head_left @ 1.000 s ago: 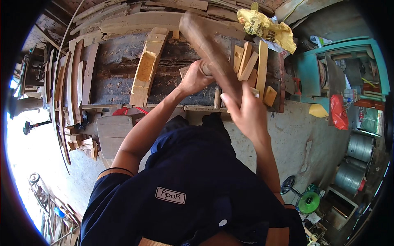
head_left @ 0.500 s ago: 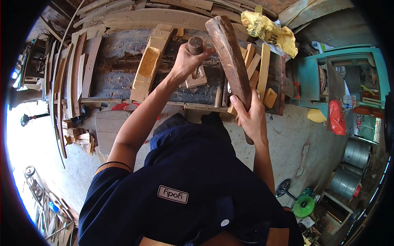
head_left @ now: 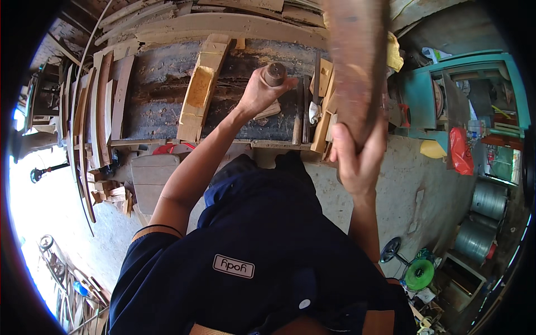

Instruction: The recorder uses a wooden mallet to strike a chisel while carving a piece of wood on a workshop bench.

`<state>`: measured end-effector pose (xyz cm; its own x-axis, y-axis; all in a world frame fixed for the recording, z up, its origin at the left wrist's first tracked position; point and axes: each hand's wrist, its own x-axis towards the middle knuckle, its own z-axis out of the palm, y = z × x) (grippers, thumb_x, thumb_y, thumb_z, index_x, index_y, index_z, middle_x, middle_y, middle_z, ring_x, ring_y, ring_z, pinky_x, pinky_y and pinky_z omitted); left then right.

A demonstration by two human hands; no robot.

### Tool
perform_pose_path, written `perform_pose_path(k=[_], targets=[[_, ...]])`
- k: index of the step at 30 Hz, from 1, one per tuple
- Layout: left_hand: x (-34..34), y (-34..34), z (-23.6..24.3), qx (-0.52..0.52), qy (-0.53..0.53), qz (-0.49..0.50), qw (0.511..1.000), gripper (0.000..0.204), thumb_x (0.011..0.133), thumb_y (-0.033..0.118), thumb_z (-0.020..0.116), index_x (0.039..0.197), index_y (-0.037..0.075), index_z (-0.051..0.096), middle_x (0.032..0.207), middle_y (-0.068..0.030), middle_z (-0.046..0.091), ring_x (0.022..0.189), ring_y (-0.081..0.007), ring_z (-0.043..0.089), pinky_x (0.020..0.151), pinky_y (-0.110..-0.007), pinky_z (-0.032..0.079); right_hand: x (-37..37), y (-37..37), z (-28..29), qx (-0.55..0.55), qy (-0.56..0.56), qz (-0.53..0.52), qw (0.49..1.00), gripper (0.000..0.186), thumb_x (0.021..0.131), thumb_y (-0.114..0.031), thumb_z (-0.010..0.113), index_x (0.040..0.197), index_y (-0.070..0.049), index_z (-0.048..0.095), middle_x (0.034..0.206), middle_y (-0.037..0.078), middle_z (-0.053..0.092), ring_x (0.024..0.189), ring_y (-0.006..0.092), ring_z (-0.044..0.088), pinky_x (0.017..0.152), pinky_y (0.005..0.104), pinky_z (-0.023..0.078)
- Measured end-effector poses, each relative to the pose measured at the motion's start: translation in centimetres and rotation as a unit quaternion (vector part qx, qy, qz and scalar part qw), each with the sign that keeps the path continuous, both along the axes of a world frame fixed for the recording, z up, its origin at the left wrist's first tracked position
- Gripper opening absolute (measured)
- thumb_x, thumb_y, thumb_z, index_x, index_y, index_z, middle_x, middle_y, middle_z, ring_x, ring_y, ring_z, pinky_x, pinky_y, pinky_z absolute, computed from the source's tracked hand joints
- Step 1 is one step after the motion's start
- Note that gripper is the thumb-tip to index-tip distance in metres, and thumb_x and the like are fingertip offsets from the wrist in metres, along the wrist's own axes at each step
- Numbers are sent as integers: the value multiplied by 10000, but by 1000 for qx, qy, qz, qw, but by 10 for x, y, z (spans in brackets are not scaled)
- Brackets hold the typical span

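Observation:
My left hand [head_left: 258,94] is wrapped round the thick wooden handle of an upright chisel [head_left: 275,72], thumb stretched to the right. The chisel's blade is hidden below my fist. Partly covered by that hand, a small pale wood block [head_left: 270,110] lies on the dark workbench [head_left: 156,92]. My right hand [head_left: 360,159] grips a long, heavy wooden mallet [head_left: 357,67] near its lower end. The mallet is raised close to the camera, apart from the chisel, and slightly blurred.
A hollowed wooden beam [head_left: 201,92] lies across the bench on the left. Wood pieces and tools crowd under the mallet, with a crumpled white scrap [head_left: 314,113] among them. Dark planks [head_left: 123,97] lean at the left end. A teal cabinet [head_left: 419,103] stands to the right.
The mallet has risen toward the camera and shifted right, now covering much of the yellow bag. My left hand has shifted slightly right and down with the chisel.

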<state>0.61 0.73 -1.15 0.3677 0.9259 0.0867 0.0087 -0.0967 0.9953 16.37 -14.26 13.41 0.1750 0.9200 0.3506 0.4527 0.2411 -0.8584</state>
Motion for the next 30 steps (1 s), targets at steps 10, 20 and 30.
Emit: perform_pose_path(k=[10, 20, 30], targets=[[-8, -6, -2, 4, -114, -7, 993, 247, 885, 158, 742, 1059, 3, 661, 985, -52, 726, 903, -113, 667, 844, -290, 545, 4, 4, -41, -209, -170, 40, 962, 600, 950, -465, 638, 1247, 46, 533, 676, 215, 667, 633, 373, 705, 568, 443, 538], [-27, 26, 14, -11, -23, 60, 998, 190, 871, 165, 776, 804, 106, 609, 731, 27, 620, 646, -70, 592, 597, -255, 491, 20, -11, -45, -263, -40, -8, 964, 547, 976, -453, 625, 1208, 37, 553, 753, 171, 665, 556, 250, 660, 560, 373, 522], [-12, 12, 11, -9, 12, -41, 999, 204, 879, 146, 777, 867, 55, 595, 810, 11, 641, 792, -72, 607, 724, -266, 508, 13, -11, -40, -246, 30, 2, 969, 530, 972, -427, 645, 1197, 41, 538, 724, 104, 626, 465, 150, 573, 399, 293, 449]])
